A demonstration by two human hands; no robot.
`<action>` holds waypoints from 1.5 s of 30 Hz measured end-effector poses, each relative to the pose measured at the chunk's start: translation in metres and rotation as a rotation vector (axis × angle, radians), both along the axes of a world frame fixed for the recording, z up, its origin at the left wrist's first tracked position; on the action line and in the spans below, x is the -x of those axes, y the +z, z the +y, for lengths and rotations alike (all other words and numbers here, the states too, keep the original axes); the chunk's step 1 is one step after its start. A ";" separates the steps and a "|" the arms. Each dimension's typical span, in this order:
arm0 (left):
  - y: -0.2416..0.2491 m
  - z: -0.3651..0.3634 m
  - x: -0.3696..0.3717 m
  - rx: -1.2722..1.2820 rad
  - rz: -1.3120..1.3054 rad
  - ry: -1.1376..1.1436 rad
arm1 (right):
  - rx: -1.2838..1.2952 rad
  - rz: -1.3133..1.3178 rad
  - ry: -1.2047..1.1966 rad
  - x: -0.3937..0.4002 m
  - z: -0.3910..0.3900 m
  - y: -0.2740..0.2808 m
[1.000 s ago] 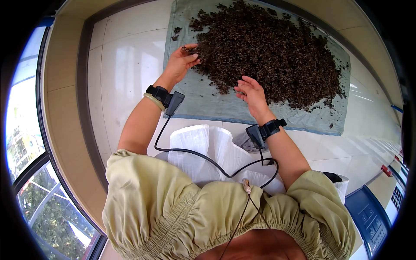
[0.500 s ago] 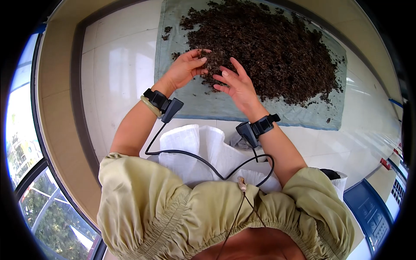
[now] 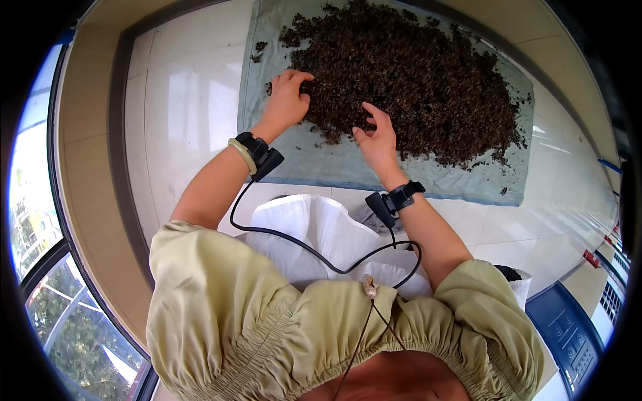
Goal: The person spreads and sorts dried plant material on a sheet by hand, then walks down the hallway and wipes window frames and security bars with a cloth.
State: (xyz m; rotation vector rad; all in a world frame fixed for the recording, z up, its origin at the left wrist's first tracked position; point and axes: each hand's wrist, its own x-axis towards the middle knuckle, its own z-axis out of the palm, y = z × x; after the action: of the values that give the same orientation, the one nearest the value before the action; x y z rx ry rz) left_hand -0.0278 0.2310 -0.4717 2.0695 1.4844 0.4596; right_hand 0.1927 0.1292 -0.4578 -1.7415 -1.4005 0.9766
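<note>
A broad heap of dark brown dried plant material [image 3: 414, 80], in small crumbly clusters, lies on a pale grey-green cloth [image 3: 307, 160]. My left hand [image 3: 287, 100] is at the heap's left edge, palm down, its curved fingers over the clusters and its thumb apart from them. Nothing shows in its grasp. Along the near edge of the heap, my right hand [image 3: 379, 142] has its thumb and forefinger spread, with the other fingers partly hidden. I see no clump held there either.
Black wrist devices [image 3: 394, 200] on both forearms are joined by a slack black cable [image 3: 314, 254]. White fabric [image 3: 301, 224] lies between my body and the cloth. Pale floor tiles [image 3: 194, 113] surround the cloth; windows [image 3: 40, 214] stand at left and a blue panel [image 3: 565, 334] at right.
The loose clump that was between my hands is no longer held up. Both hands have turned palm down; the left has shifted slightly left, the right down toward the heap's near edge.
</note>
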 end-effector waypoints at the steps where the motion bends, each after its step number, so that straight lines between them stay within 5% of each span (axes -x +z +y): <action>1: 0.000 0.001 -0.011 -0.054 -0.004 -0.008 | -0.140 -0.257 0.091 0.002 0.000 0.003; 7: 0.016 0.018 -0.046 0.122 0.440 -0.243 | -0.045 -0.710 0.474 0.013 0.021 -0.003; 14: 0.000 0.042 -0.010 0.127 0.086 -0.066 | -0.107 -0.675 0.422 -0.013 0.030 -0.022; 16: 0.003 0.049 0.002 -0.032 -0.058 -0.020 | -0.165 -0.581 0.363 -0.019 0.037 -0.011; 22: 0.034 0.094 0.020 0.143 -0.326 0.181 | -0.224 -0.191 0.125 -0.022 0.060 0.041; 26: 0.035 0.117 0.016 -0.104 -0.368 0.233 | -0.264 -0.103 0.020 -0.018 0.072 0.075; 30: 0.042 0.128 0.012 -0.022 -0.506 0.337 | -0.274 -0.001 -0.042 -0.011 0.068 0.092; 33: 0.047 0.134 0.009 -0.154 -0.662 0.332 | -0.380 -0.159 0.033 -0.008 0.057 0.084; 34: 0.066 0.129 0.008 -0.003 -0.696 0.331 | -0.341 -0.167 0.039 -0.005 0.052 0.081; 37: 0.081 0.137 -0.007 0.003 -1.002 0.362 | -0.229 -0.184 0.096 0.003 0.037 0.070; 41: 0.123 0.129 -0.014 -0.016 -1.072 0.458 | -0.080 -0.138 0.163 0.013 0.023 0.070; 45: 0.102 0.144 -0.003 0.006 -1.274 0.387 | -0.111 -0.133 0.215 0.013 0.015 0.042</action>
State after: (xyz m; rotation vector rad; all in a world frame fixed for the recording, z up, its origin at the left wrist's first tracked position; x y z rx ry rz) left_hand -0.0244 0.3747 -0.3692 0.9720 0.9888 1.5315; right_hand 0.1797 0.1437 -0.4162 -1.6236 -1.7229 0.8887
